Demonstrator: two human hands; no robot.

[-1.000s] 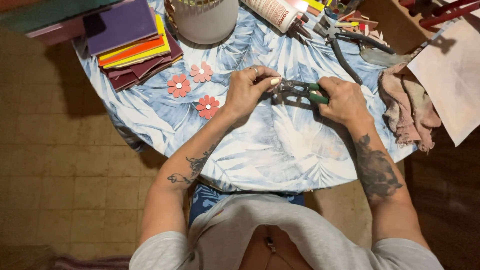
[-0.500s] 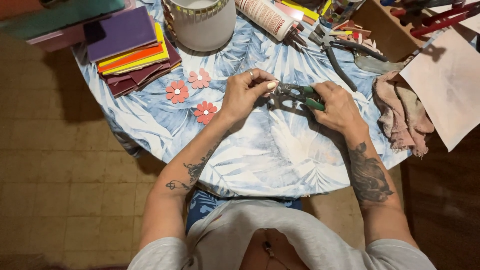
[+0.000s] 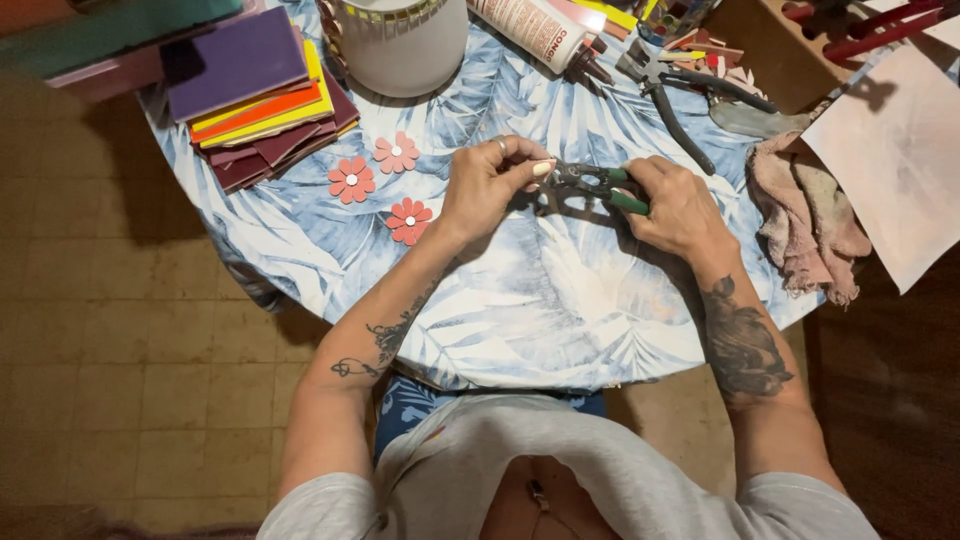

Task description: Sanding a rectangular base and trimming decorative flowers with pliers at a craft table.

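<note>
My right hand (image 3: 678, 208) grips the green handles of a pair of nippers (image 3: 590, 185) above the round table (image 3: 560, 310) with its blue leaf-print cloth. My left hand (image 3: 487, 183) pinches a small piece at the jaws of the nippers; the piece itself is too small to make out. Three red flower-shaped tiles (image 3: 352, 179) lie on the cloth just left of my left hand.
A stack of coloured tiles (image 3: 255, 95) sits at the back left, a white mosaic-rimmed pot (image 3: 400, 45) behind the hands, a glue tube (image 3: 535, 32) and black pliers (image 3: 675, 95) at the back right. A pink rag (image 3: 805, 215) and paper sheet (image 3: 895, 140) lie right.
Both hands stay together on the nippers; the left fingers have shifted slightly at the jaws. The view has tilted a little.
</note>
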